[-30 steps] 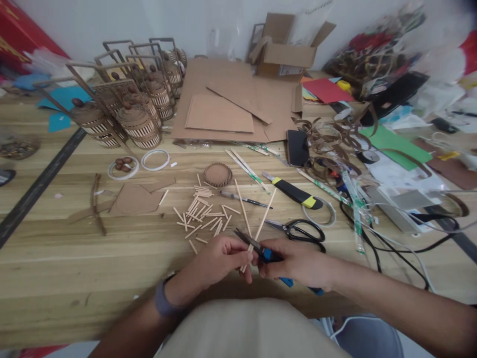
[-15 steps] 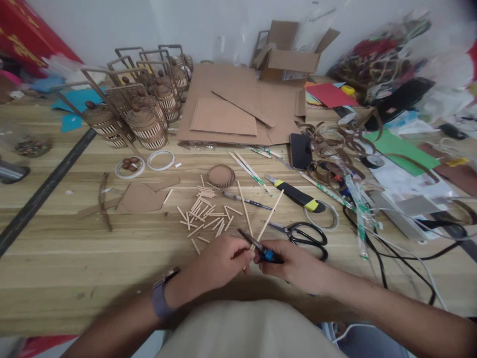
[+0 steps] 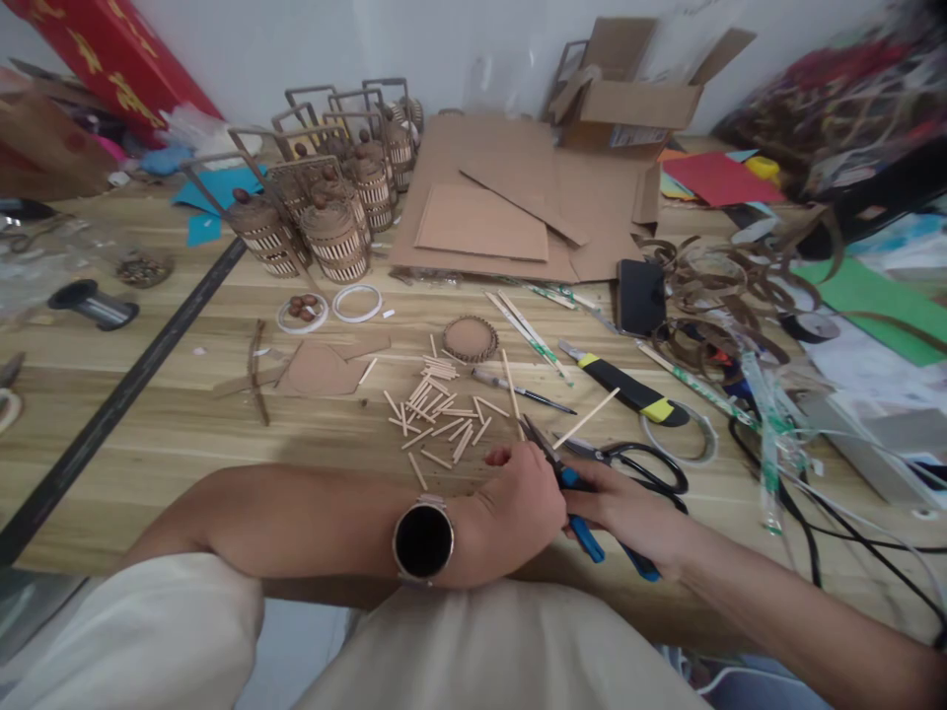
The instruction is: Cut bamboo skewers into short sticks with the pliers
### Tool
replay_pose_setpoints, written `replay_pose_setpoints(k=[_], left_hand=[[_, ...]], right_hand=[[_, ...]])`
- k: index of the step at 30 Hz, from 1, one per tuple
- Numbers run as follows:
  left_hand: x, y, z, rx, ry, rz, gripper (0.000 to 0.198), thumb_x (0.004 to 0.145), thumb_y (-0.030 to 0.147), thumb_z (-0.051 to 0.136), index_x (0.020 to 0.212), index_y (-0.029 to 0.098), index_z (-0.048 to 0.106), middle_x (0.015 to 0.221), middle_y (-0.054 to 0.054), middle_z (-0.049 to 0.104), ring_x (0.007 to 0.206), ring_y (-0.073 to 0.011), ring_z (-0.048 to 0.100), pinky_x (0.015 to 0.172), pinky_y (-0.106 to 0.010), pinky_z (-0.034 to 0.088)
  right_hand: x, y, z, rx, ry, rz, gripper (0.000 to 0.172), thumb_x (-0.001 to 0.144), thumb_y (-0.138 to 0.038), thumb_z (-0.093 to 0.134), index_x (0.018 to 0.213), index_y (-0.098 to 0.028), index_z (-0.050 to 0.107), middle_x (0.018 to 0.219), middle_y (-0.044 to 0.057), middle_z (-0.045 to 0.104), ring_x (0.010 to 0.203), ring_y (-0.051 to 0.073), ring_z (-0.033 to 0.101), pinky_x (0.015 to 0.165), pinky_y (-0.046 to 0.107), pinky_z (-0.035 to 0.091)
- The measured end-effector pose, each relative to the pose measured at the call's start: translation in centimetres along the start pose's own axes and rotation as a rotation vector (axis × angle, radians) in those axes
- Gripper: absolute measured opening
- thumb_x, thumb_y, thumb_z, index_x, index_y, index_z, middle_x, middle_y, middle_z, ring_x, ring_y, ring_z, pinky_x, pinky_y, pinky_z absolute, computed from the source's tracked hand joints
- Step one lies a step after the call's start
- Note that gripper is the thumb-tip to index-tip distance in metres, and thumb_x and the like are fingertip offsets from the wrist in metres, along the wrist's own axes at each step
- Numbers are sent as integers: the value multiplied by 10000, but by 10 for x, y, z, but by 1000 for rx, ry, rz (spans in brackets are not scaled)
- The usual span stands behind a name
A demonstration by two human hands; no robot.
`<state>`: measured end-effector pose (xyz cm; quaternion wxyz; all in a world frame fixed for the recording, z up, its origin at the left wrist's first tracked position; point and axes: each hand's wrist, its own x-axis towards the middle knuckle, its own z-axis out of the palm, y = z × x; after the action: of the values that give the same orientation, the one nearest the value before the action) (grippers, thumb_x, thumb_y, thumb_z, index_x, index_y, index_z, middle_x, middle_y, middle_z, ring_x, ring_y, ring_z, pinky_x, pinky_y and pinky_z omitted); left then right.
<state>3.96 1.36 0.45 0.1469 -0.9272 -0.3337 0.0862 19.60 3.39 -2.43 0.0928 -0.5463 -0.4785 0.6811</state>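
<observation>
My right hand point(image 3: 628, 508) is closed on blue-handled pliers point(image 3: 588, 532), whose handles are spread and whose dark jaws point up and left. My left hand point(image 3: 514, 508), with a watch point(image 3: 423, 540) on its wrist, is curled right beside the pliers; what its fingers hold is hidden. A thin wooden stick point(image 3: 587, 419) slants up to the right from near the jaws. Another thin stick point(image 3: 511, 383) lies ahead of my left hand. Several short cut sticks point(image 3: 436, 404) are heaped beyond that hand. Behind them sits a round cardboard base with a brown rim point(image 3: 471, 338).
Black-handled scissors point(image 3: 647, 459), a utility knife point(image 3: 628, 385) and a tape roll point(image 3: 706, 434) lie to the right. A phone point(image 3: 640, 298) and curled brown strips point(image 3: 702, 276) are farther back. Small lidded baskets point(image 3: 332, 242) stand back left, near flat cardboard point(image 3: 480, 227).
My left hand has turned over and moved right, against the pliers. The slanted stick has shifted right. The pliers' handles now show. The whole view has swung left.
</observation>
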Motion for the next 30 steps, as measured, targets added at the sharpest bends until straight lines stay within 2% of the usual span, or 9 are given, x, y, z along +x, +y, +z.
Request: replay_pose_setpoints(k=[6,13,22,30], left_hand=[[5,10,9,75,1,-13,202,862,132,543,777,110,725,691,-130,671,590,-244,579,528,-359,373],[6,11,9,100,29,-5,240,879,211,550,780,108,743,697,-149,682,591,-258,575,534,-375,362],[7,11,7,94,3,-12,207,854,139,533,778,105,722,699,-135,684,591,-250,585,531,-363,386],[10,13,4,40,-32,-23,191,855,109,531,769,101,701,705,-124,674,612,-242,604,531,-351,412]], right_hand=[[-2,-2,0,8,19,-7,102,627,-271,630,617,-210,549,596,-25,513,618,146,526,577,249,467],[-3,-2,1,50,13,14,69,618,-242,619,651,-210,567,600,-32,515,606,139,514,572,248,443],[-3,3,-2,29,4,-19,50,645,-243,612,673,-212,583,619,-25,544,640,157,539,631,272,466],[-2,3,0,56,15,-19,60,632,-240,617,662,-211,574,600,-25,546,626,151,536,612,259,475]])
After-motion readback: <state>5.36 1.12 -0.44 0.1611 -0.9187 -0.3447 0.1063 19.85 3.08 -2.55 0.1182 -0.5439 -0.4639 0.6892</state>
